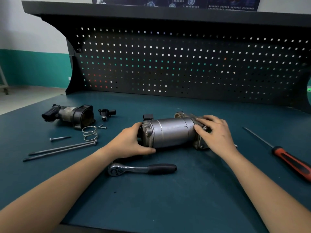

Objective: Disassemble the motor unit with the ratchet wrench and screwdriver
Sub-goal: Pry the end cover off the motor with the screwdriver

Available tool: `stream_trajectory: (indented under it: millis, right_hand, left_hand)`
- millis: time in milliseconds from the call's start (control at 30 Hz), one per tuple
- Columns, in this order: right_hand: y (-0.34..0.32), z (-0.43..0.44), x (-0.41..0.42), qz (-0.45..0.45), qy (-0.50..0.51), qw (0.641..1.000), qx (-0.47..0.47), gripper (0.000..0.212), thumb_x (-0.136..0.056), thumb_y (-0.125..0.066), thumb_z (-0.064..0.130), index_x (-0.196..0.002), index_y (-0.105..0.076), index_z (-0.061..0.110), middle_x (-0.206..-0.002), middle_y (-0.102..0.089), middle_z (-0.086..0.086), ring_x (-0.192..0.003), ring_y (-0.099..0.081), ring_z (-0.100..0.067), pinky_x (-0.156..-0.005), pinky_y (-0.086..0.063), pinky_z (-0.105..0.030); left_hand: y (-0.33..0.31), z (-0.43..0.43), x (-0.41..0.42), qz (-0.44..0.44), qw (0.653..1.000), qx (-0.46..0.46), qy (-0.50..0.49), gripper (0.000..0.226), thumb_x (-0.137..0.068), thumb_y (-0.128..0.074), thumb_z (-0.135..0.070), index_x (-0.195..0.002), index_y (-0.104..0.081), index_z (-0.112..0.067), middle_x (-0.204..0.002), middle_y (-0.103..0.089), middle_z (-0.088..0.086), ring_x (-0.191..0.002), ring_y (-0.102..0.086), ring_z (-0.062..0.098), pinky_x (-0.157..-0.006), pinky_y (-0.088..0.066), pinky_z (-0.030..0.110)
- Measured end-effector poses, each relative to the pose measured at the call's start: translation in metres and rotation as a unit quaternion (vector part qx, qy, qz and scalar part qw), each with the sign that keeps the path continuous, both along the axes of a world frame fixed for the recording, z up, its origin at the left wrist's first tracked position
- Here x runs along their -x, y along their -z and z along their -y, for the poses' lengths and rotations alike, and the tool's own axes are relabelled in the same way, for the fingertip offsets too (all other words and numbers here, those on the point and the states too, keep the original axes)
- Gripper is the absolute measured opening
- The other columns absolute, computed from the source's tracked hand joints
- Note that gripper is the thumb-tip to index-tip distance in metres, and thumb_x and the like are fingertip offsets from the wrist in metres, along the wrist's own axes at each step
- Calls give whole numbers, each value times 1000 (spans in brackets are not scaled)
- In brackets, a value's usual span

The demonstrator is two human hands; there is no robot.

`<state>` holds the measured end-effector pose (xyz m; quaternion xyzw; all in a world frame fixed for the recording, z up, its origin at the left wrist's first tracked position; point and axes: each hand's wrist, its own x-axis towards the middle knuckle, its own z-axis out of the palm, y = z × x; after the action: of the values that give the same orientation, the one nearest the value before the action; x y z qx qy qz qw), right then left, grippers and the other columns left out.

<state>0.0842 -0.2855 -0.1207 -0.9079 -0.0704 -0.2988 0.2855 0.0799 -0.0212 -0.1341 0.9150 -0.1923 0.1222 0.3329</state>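
Centre of frame: the motor unit [170, 132] lies on its side on the tabletop [168, 207]. Your left hand [131, 143] cups its left end cap, fingers [148, 150] curled round the casting, thumb along the lower edge. Your right hand [215, 133] grips the right end bracket, its fingers [202, 121] bent and slightly apart over the top. Lower centre: the ratchet wrench [141, 169], just in front of the unit, untouched. Right edge: the screwdriver [286, 155], lying free. Left of frame: two long bolts [60, 148], a spring [90, 133], a short bolt [58, 138] and a black housing [70, 115].
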Motion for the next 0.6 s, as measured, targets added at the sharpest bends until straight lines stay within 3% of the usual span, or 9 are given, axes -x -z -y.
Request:
stream_trajectory:
  millis: [167, 333, 600]
  right_hand:
    - [2, 1, -1, 3, -7, 1000, 8, 33, -88, -61, 28, -118, -65, 16, -129, -54, -2, -121, -35, -23, -94, -20, -17]
    - [2, 4, -2, 3, -12, 1000, 5, 33, -87, -61, 28, -119, -64, 17, -130, -54, -1, -122, -35, -21, -92, -18, -15]
    - [-1, 3, -3, -14, -32, 999, -8, 32, -88, -61, 28, -118, -64, 18, -131, -53, -1, -124, -34, -22, -90, -16, -12]
  left_hand:
    - [-6, -3, -1, 27, 999, -35, 12, 87, -58, -85, -36, -130, -44, -10, -97, -51, -16, -88, -49, 1, -65, -29, -8]
    - [-8, -3, -6, 20, 998, -60, 3, 86, -57, -84, -42, -126, -42, -11, -103, -59, -6, -89, -51, 8, -66, -33, 13]
    - [2, -1, -1, 10, 999, -37, -29, 82, -51, -82, -46, -115, -40, -17, -99, -52, -11, -89, -51, 6, -72, -36, 16]
